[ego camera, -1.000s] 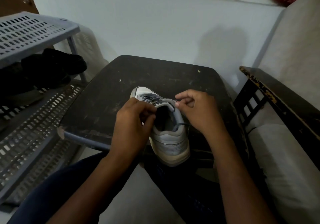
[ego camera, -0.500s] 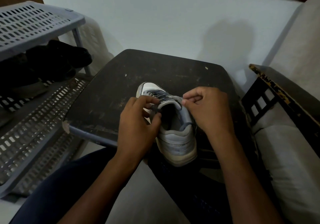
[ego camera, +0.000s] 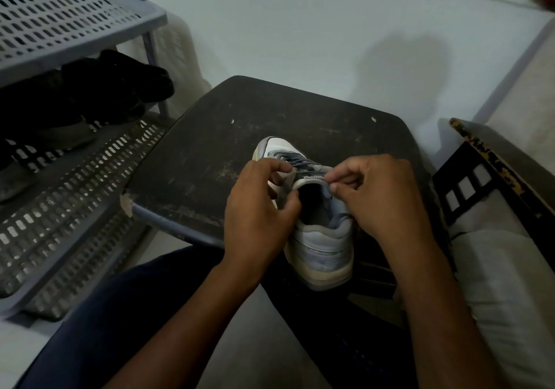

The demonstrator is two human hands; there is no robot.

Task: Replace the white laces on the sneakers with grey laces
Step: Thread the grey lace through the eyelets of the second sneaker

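- While grey laces [ego camera: 292, 160] already cross the lower eyelets, the sneaker [ego camera: 318, 238] stands heel-toward-camera on the near part of the dark worktop [ego camera: 210, 148], its heel overhanging the near edge above the person's lap.
- Left hand [ego camera: 258, 208]: fingers curled at the left collar, apparently pinching a lace end; the lace itself is hidden.
- Right hand [ego camera: 378, 199]: fingers [ego camera: 333, 188] pinched at the right side of the tongue top, seemingly on the other end.
- Step, judged: lacing near its finish at the top eyelets; no white lace visible.
- Next move, judged: draw both ends even and snug, then tie or tuck.
- Room: bare worktop ahead and left of the toe; shelf rack [ego camera: 75, 28] with dark shoes [ego camera: 120, 88] close left; wooden frame [ego camera: 486, 172] close right, limiting elbow swing.
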